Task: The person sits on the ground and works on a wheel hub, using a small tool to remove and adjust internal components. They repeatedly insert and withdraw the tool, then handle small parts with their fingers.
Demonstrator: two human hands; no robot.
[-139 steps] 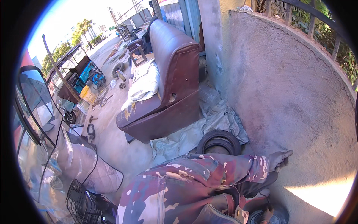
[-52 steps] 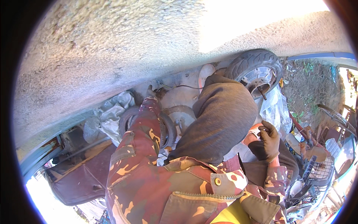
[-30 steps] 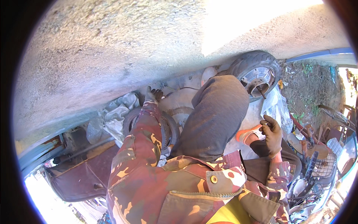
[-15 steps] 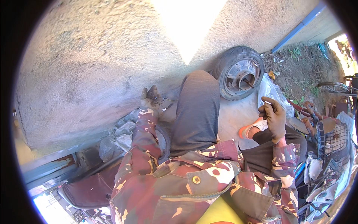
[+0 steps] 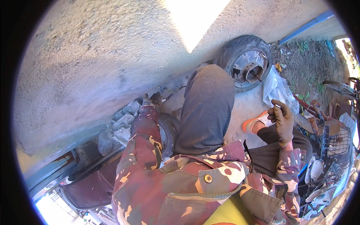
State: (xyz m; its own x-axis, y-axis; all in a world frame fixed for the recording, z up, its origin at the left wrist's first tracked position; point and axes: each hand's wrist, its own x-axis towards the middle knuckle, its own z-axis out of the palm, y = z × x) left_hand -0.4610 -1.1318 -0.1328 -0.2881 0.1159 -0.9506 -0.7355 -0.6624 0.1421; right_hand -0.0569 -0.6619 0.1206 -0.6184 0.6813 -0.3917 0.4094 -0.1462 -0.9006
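My right hand [image 5: 284, 123], in a dirty grey-brown glove, is raised at the right, its fingers pinched on a small white stick [image 5: 278, 106] that looks like a cigarette. At the foot of the wall my left hand [image 5: 153, 99], also in a dark glove, reaches down beyond my knee. Its fingers are small and blurred there, so whether they grip anything cannot be made out. A thin dark wire [image 5: 174, 90] runs beside that hand. Under my left forearm a dark tyre [image 5: 167, 131] shows in part, the rest hidden by my sleeve and leg.
A wheel with a metal hub [image 5: 245, 67] leans against the rough wall [image 5: 86, 75]. Clear plastic sheeting [image 5: 277, 88] lies beside it; crumpled plastic bags [image 5: 122, 122] lie left of my arm. A wire basket [image 5: 337, 144] and scrap parts crowd the right. A dark red seat-like piece [image 5: 88, 191] is lower left.
My left hand has moved slightly down and its spread fingers have drawn in. My right hand still pinches the white stick. The view has shifted a little, moving the wheel and knee rightward.
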